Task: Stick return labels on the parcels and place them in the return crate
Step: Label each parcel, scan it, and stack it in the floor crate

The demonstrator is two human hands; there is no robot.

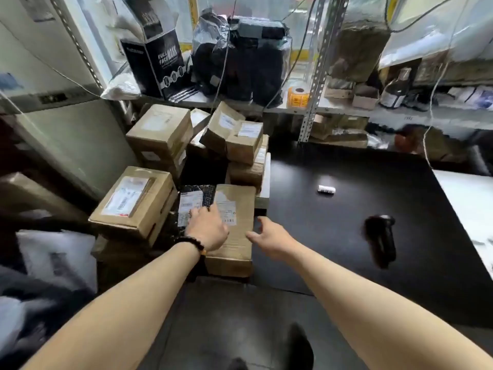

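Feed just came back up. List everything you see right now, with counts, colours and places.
Cardboard parcels: at least seven, brown, stacked left of the table.
Nearest parcel: one, brown, white label, front of stack.
Poly parcel: one, black, white label, left of nearest parcel.
Table: one, black, right.
Small roll: one, white, on table.
Handheld device: one, black, on table, blurred.
Label roll: one, orange, shelf behind.
Mask box: one, black, same shelf.
Left hand: one, rests on nearest parcel.
Right hand: one, open, at that parcel's right edge.
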